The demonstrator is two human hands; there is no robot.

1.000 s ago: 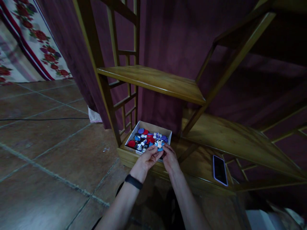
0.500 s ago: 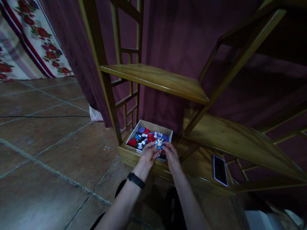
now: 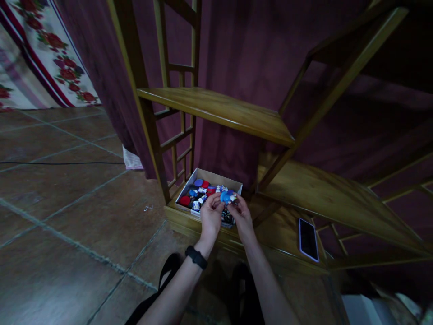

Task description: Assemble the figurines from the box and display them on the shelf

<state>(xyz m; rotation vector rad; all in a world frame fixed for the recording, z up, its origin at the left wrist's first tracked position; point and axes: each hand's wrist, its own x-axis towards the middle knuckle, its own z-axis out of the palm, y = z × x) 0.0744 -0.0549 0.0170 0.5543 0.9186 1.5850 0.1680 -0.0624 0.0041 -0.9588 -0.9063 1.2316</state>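
Note:
A small blue-and-white toy figure (image 3: 226, 197) is held between both hands, just above the front right of a cardboard box (image 3: 219, 176). My left hand (image 3: 211, 214) pinches its blue, rounded end. On the other side, my right hand (image 3: 242, 212) has its fingers closed on the white end, which points to the right. Inside the box lie several small figures and round pieces, among them a red disc (image 3: 184, 200), a purple disc (image 3: 198, 182) and a white figure (image 3: 196, 205). My hands hide part of the box's contents.
The box stands on the low base of a wooden shelf unit (image 3: 216, 106), under a higher board. A phone (image 3: 308, 240) lies on the base to the right. Dark curtains (image 3: 237, 54) hang behind. A thin cable (image 3: 61, 162) crosses the tiled floor at left.
The toy figure has been turned in my hands: its blue end now faces left and its white end right. Both hands have risen slightly with it.

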